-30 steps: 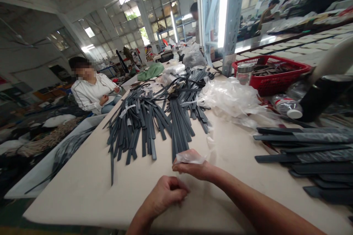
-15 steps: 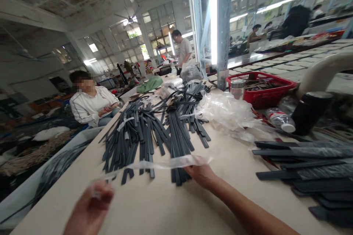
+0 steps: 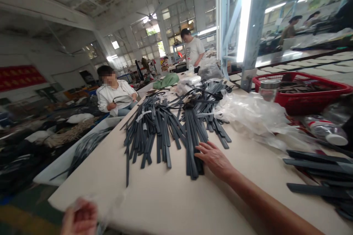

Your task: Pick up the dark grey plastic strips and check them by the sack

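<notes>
My right hand [image 3: 213, 158] lies open on the table [image 3: 171, 198], fingers spread against the near end of a tight bundle of dark grey strips [image 3: 193, 143]. My left hand [image 3: 79, 217] is low at the table's near left edge, blurred, closed on a clear plastic strip [image 3: 110, 205] that trails to its right. A wider heap of the same dark strips [image 3: 149, 128] fans out left of the bundle.
Crumpled clear plastic bags [image 3: 248, 114] lie right of the strips. A red basket [image 3: 306, 95], a glass jar [image 3: 267, 89] and a lying bottle [image 3: 325, 130] sit at the right. More dark strips [image 3: 317, 169] stack near right. A seated person [image 3: 114, 93] and a standing person [image 3: 193, 52] work beyond.
My right hand let go of the clear plastic strip and came down open on the strip bundle. My left hand pulled the plastic strip down and left, past the table edge.
</notes>
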`<state>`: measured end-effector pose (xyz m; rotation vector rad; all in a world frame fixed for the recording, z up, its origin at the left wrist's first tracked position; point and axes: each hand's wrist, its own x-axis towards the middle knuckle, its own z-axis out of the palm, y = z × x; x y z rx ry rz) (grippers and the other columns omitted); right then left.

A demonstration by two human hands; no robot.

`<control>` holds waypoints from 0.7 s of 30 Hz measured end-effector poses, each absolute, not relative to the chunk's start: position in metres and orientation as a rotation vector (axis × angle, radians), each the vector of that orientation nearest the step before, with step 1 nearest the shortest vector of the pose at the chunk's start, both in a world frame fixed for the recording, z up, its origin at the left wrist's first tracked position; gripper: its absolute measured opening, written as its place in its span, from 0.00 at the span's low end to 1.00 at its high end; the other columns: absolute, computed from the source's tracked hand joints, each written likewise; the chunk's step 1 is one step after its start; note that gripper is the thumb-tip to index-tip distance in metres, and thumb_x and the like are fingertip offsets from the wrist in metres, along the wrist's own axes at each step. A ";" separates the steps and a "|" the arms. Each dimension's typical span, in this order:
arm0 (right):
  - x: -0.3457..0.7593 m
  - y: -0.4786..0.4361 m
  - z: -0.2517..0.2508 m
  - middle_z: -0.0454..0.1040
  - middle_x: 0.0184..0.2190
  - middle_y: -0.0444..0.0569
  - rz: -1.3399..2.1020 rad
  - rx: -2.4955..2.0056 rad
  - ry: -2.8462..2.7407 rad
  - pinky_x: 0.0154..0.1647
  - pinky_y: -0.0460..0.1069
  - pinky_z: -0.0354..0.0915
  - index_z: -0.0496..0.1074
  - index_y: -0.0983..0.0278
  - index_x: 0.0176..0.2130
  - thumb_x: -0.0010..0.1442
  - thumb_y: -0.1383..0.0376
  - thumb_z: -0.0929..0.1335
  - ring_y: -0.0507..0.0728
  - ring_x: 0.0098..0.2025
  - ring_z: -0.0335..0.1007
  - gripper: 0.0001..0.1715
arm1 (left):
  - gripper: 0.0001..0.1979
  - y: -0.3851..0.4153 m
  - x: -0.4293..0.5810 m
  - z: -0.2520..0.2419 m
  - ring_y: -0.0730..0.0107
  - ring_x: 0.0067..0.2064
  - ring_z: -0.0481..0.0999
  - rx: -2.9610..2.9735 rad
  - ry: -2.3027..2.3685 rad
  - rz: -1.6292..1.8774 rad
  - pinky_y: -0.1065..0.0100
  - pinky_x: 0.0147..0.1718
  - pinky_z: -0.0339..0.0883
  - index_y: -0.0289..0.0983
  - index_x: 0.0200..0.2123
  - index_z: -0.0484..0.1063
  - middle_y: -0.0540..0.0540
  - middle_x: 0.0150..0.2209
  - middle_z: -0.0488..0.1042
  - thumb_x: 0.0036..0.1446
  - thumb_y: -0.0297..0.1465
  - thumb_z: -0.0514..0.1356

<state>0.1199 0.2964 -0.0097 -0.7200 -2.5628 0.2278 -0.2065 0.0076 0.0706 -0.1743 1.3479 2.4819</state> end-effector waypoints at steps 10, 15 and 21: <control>0.117 0.277 0.001 0.77 0.44 0.47 0.329 -0.445 -2.463 0.59 0.58 0.61 0.71 0.59 0.45 0.68 0.67 0.60 0.55 0.45 0.74 0.13 | 0.10 0.099 -0.094 0.028 0.73 0.25 0.77 -0.221 0.932 2.170 0.71 0.25 0.75 0.31 0.26 0.72 0.46 0.24 0.76 0.61 0.22 0.56; 0.120 0.263 0.008 0.77 0.41 0.48 0.527 -0.429 -2.297 0.43 0.48 0.69 0.71 0.58 0.49 0.68 0.66 0.60 0.54 0.42 0.74 0.14 | 0.08 0.118 -0.067 0.011 0.73 0.25 0.76 -0.186 0.941 2.123 0.73 0.24 0.74 0.32 0.26 0.73 0.45 0.24 0.77 0.58 0.23 0.59; 0.116 0.253 0.016 0.75 0.41 0.48 0.731 -0.417 -2.208 0.43 0.47 0.68 0.71 0.60 0.40 0.66 0.64 0.63 0.53 0.42 0.73 0.07 | 0.10 0.127 -0.053 0.004 0.68 0.32 0.79 -0.091 0.958 2.099 0.71 0.31 0.76 0.31 0.29 0.76 0.42 0.29 0.80 0.44 0.30 0.72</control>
